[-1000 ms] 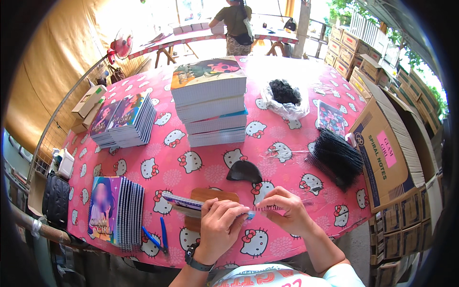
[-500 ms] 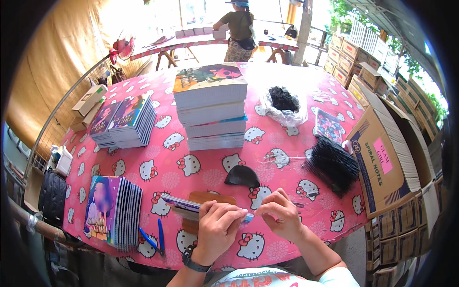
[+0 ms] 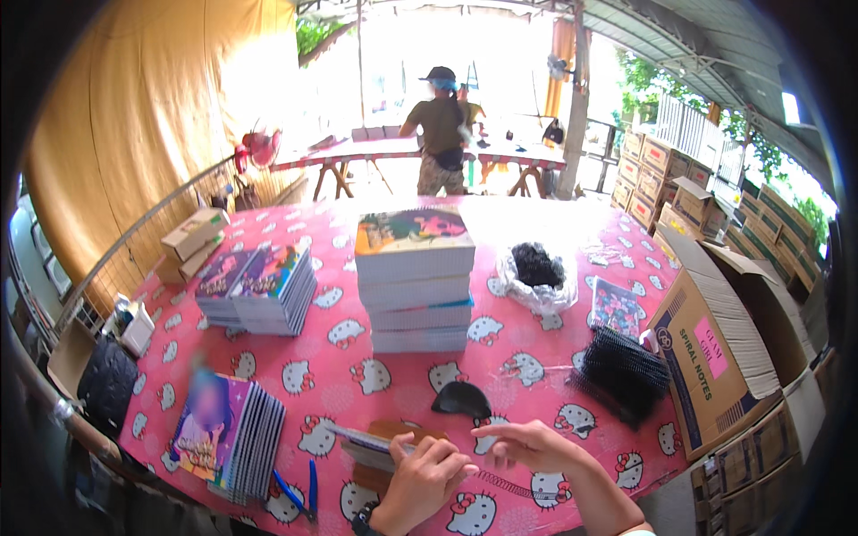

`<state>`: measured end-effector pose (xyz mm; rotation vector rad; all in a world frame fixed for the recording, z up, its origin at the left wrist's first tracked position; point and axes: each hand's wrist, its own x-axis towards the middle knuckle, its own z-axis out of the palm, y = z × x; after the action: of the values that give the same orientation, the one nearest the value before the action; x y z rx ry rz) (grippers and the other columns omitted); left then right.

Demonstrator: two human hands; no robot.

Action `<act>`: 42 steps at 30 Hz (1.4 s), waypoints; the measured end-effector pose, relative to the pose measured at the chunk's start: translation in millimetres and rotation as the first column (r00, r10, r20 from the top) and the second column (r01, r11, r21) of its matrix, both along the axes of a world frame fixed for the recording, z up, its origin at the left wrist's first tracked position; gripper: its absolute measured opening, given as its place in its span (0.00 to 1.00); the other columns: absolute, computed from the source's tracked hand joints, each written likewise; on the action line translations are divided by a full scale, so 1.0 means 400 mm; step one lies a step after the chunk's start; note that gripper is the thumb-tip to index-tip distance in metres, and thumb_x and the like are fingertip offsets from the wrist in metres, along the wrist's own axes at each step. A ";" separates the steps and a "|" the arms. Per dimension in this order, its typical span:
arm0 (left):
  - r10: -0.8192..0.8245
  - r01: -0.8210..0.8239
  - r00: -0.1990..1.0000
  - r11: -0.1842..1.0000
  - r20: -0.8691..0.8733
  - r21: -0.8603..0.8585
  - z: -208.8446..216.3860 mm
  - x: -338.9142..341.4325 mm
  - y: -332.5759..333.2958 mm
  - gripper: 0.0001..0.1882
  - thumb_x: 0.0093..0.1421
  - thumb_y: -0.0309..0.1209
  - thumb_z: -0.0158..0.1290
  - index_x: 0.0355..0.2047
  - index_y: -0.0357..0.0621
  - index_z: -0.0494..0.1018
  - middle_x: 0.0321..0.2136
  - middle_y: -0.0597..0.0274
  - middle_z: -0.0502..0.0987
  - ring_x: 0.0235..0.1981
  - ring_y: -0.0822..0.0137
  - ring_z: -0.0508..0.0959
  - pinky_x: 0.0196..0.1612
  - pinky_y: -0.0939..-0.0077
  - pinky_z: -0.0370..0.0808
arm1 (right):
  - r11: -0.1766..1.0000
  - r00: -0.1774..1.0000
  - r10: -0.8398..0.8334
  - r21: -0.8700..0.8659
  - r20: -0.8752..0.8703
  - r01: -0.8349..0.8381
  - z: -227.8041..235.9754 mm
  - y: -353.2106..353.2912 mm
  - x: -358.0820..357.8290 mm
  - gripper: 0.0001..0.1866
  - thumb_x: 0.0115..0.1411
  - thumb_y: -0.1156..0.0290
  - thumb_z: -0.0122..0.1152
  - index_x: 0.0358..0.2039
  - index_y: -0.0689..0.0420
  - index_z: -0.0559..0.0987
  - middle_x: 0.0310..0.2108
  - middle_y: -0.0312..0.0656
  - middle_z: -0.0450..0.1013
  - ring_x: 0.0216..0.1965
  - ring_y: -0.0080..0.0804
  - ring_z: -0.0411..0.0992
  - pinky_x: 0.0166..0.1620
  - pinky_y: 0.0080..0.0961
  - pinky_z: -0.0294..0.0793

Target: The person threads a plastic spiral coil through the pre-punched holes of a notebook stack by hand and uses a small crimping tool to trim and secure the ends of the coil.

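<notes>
My left hand [image 3: 422,478] is closed on a notebook [image 3: 365,441] and keeps it tilted over a brown wooden block [image 3: 393,431]. A thin dark spiral binding coil [image 3: 505,483] sticks out to the right of that hand, beyond the notebook's end. Just above the coil, my right hand [image 3: 532,446] has its fingers stretched out and apart, with nothing seen in them. Past both hands lies a black curved piece [image 3: 460,399]. Blue-handled pliers [image 3: 298,493] rest left of my left wrist.
Notebooks stand in a tall stack [image 3: 416,295], with a colourful pile [image 3: 259,290] and a nearer pile [image 3: 234,438] to the left. On the right are black spiral coils [image 3: 621,375], a plastic bag of black material [image 3: 536,279] and an open carton [image 3: 715,348]. A person [image 3: 440,129] stands beyond.
The view has tilted up, so everything sits lower. My right hand's fingers have opened from a pinch, and the coil now shows beside the notebook. The person beyond has turned slightly.
</notes>
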<state>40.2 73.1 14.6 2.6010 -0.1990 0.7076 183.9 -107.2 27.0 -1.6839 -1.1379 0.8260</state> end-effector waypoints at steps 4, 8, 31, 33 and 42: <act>-0.055 0.057 0.998 0.992 0.015 -0.114 0.016 -0.001 -0.009 0.11 0.50 0.43 0.61 0.31 0.55 0.76 0.31 0.73 0.76 0.37 0.71 0.75 0.55 0.55 0.51 | 0.992 0.812 -0.107 0.113 0.573 0.051 -0.144 0.113 0.152 0.23 0.57 0.64 0.58 0.53 0.53 0.70 0.45 0.46 0.72 0.48 0.42 0.70 0.46 0.39 0.71; 0.051 -0.050 0.999 0.990 -0.004 0.130 0.046 -0.015 -0.016 0.06 0.51 0.33 0.51 0.32 0.52 0.71 0.29 0.66 0.74 0.35 0.65 0.74 0.57 0.52 0.53 | 0.999 0.593 0.006 0.024 0.805 -0.043 -0.269 0.187 0.184 0.27 0.52 0.56 0.62 0.52 0.51 0.71 0.56 0.44 0.63 0.58 0.51 0.59 0.53 0.47 0.64; -0.099 0.079 0.995 0.694 0.014 -0.716 -0.091 0.006 0.000 0.08 0.51 0.27 0.54 0.33 0.48 0.73 0.36 0.62 0.76 0.39 0.62 0.74 0.44 0.58 0.67 | 0.980 0.640 -0.152 0.030 0.753 0.198 -0.271 0.131 0.147 0.32 0.43 0.45 0.67 0.48 0.45 0.73 0.51 0.57 0.61 0.52 0.58 0.60 0.53 0.47 0.63; -0.066 0.074 0.997 0.906 0.033 -0.417 -0.010 0.005 -0.010 0.07 0.51 0.27 0.54 0.33 0.49 0.73 0.37 0.62 0.76 0.40 0.61 0.74 0.46 0.57 0.65 | 0.969 0.628 -0.177 0.023 0.758 0.245 -0.272 0.119 0.131 0.33 0.42 0.47 0.68 0.48 0.46 0.73 0.50 0.57 0.62 0.52 0.57 0.60 0.52 0.45 0.65; 0.003 0.014 0.997 0.978 0.083 -0.206 0.032 -0.012 -0.009 0.04 0.51 0.28 0.55 0.28 0.49 0.74 0.34 0.61 0.76 0.41 0.58 0.74 0.49 0.56 0.61 | 0.942 0.892 -0.302 0.037 -0.337 0.333 -0.188 0.061 0.056 0.30 0.52 0.50 0.66 0.52 0.51 0.72 0.38 0.40 0.70 0.40 0.27 0.69 0.44 0.24 0.69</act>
<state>35.6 69.5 27.5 2.3756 -0.1495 0.7912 206.3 -82.8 -48.4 -1.5305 -0.6405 0.7912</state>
